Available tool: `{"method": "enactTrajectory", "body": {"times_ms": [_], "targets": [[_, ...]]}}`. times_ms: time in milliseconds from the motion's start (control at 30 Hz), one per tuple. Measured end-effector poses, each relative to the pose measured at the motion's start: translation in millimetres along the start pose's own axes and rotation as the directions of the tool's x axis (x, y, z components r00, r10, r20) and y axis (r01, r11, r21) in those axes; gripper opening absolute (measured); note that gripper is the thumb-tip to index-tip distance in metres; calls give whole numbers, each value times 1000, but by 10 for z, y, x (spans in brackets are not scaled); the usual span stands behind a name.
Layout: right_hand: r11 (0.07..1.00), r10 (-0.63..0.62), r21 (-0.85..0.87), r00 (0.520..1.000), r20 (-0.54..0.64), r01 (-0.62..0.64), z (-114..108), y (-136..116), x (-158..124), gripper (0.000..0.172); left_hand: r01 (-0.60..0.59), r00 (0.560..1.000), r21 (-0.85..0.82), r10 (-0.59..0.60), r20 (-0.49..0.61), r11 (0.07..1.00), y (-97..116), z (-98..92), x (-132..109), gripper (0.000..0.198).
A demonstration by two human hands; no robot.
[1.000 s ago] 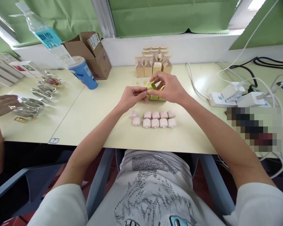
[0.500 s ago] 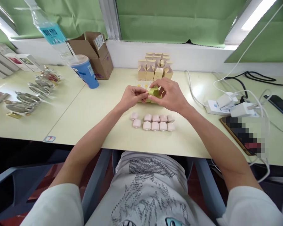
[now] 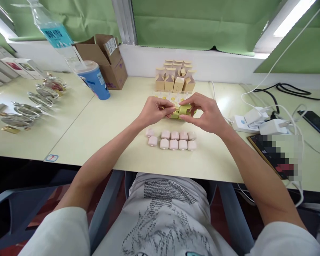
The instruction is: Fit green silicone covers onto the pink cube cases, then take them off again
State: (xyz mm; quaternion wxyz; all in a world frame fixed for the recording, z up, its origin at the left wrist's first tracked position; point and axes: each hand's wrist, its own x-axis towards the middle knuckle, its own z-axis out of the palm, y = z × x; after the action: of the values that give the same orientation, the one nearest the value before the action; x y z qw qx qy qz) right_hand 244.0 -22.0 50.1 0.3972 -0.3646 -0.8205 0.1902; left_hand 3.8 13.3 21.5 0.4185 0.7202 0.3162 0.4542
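Green piece (image 3: 186,108) (in right grip (image 3: 209,113))

One camera, worn on the head of the person sitting here, looks forward and down. The printed shirt (image 3: 165,213) is nearest, at the bottom; the left hand (image 3: 155,113) and right hand (image 3: 208,114) come mid-view, over the table (image 3: 96,133); green blinds (image 3: 200,26) lie farthest.

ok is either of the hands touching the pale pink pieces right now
No, the right hand holds a yellow-green piece with the left hand beside it, and the pale pink pieces lie apart from both.
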Motion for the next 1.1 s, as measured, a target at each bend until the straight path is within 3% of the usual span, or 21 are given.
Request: {"method": "enactTrajectory", "body": {"times_ms": [67,167,267,333,433,533,667,800,933,1000,1100], "targets": [[999,13,31,1000,-18,-12,-22,75,-59,56,-9,1000,17,8,28,1000,-12,21,-8,38],[991,89,115,982,-167,-70,-96,327,-179,52,-27,1000,73,28,-10,997,-117,-72,-31,45],[974,211,144,931,-297,-175,-214,690,-310,53,-33,971,251,91,-221,967,-331,-312,-18,31],[964,264,33,921,-287,-265,-264,892,-373,51,57,916,341,87,-392,938,-499,-469,14,15],[917,315,-167,914,-256,-363,-226,1028,-408,45,210,852,315,-16,-523,926,-705,-588,57,19],[854,362,-313,907,-218,-416,-97,1008,-407,43,301,836,278,-112,-537,912,-803,-582,67,19],[809,375,-437,918,-129,-392,22,959,-419,49,344,852,295,-165,-496,891,-822,-528,45,17],[808,368,-481,929,-36,-339,19,987,-440,46,356,865,287,-198,-460,889,-846,-466,32,17],[804,367,-489,929,-40,-339,-39,1059,-449,46,375,848,310,-188,-495,874,-839,-486,72,18],[811,345,-477,936,-75,-337,-69,1098,-454,41,384,801,346,-123,-586,856,-768,-632,96,22],[823,318,-452,938,-137,-345,-92,1135,-466,37,396,655,407,57,-753,823,-576,-1059,88,47]]}}
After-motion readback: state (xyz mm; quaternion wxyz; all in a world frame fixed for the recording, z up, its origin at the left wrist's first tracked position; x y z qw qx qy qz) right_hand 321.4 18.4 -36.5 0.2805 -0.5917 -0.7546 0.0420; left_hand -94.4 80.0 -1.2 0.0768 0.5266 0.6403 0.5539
